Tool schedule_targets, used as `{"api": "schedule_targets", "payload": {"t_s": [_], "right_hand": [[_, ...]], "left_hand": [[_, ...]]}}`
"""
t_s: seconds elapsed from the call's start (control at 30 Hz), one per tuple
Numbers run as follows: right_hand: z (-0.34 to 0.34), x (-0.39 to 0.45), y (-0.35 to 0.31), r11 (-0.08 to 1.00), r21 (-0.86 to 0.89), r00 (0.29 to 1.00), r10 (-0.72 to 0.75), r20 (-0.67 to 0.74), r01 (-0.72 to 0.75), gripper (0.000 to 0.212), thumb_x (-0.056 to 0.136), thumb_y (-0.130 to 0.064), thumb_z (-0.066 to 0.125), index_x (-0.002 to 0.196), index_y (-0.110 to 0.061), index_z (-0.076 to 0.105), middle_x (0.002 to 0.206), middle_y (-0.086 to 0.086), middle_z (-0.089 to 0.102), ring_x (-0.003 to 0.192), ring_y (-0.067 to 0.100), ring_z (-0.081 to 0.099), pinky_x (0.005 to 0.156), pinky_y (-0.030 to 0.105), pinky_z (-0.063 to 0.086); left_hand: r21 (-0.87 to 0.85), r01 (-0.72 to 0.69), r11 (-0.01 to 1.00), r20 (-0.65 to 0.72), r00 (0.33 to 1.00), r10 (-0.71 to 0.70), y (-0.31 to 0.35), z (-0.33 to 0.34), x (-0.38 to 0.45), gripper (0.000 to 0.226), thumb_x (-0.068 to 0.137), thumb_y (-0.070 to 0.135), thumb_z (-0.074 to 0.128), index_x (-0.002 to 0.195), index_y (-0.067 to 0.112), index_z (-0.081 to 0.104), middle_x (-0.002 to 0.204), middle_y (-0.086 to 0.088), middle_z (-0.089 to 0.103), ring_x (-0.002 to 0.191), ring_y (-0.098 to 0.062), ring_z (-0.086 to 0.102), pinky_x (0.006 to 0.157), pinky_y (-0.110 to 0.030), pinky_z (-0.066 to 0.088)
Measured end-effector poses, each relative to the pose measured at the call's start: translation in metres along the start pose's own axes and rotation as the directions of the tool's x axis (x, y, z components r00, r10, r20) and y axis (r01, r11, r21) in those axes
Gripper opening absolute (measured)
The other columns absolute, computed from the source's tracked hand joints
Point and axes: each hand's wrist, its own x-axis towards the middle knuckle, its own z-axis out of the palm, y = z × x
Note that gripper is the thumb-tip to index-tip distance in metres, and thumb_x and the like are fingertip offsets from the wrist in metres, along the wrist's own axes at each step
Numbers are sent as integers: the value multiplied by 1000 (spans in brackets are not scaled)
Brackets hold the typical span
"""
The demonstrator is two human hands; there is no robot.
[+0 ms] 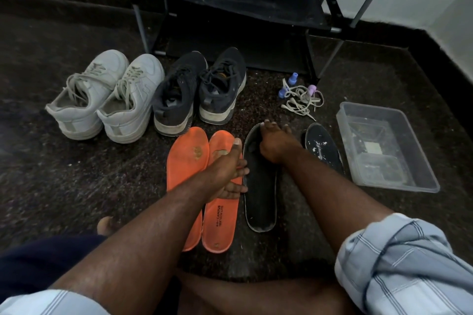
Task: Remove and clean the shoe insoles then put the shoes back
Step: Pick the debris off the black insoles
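Note:
Two orange insoles (185, 176) (219, 222) lie side by side on the dark floor in front of me. To their right lies a black insole (261, 194). My right hand (275, 142) curls its fingers over that insole's toe end. My left hand (226, 171) rests across the right orange insole, its fingertips touching the black insole's left edge. A second black insole (323, 147), flecked with white, lies further right. Behind them stand a pair of white sneakers (105, 94) and a pair of dark sneakers (198, 89).
A clear plastic tub (419, 181) with something pale inside sits at the right. Loose white laces (302, 101) and small blue and purple bottles lie near a leg of the black shoe rack (230, 5) by the wall. My knees and a bare foot fill the foreground.

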Motion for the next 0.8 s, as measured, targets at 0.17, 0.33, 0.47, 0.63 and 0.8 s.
{"api": "schedule_targets", "payload": {"t_s": [0.17,0.33,0.47,0.63,0.8], "right_hand": [[7,-14,-24,980,21,981,-196,3,196,64,94,-25,40,151,-2,23,160,14,21,148,24,18,120,49,13],[6,-8,-1,997,-7,997,-75,3,75,65,95,-24,38,153,-4,17,162,12,15,149,24,13,120,46,8],[7,-3,-18,995,18,995,-96,-18,96,64,94,-24,40,151,1,21,160,18,17,148,31,15,120,47,13],[3,3,-5,994,-39,995,-101,12,101,65,96,-27,39,153,-5,17,162,12,14,150,25,12,120,47,7],[6,-8,-25,991,-43,992,-124,-21,123,65,96,-28,38,151,1,19,160,18,16,148,31,16,119,48,14]], "left_hand": [[19,3,1000,26,1000,-3,2,-1,-1,90,89,81,18,152,19,39,148,1,52,116,-37,63,100,-45,48],[2,-4,1000,2,1000,4,0,2,-2,87,91,79,20,149,18,43,146,0,54,115,-38,63,100,-46,47],[1,-2,1000,16,1000,2,0,0,-1,87,92,78,19,151,18,41,147,0,52,118,-39,61,99,-45,47],[-10,0,1000,19,1000,0,0,0,0,89,90,80,20,150,18,42,147,0,53,118,-39,62,100,-46,47],[1,-3,1000,10,1000,3,1,0,0,89,90,80,18,151,18,41,146,0,54,113,-38,64,102,-47,48]]}}
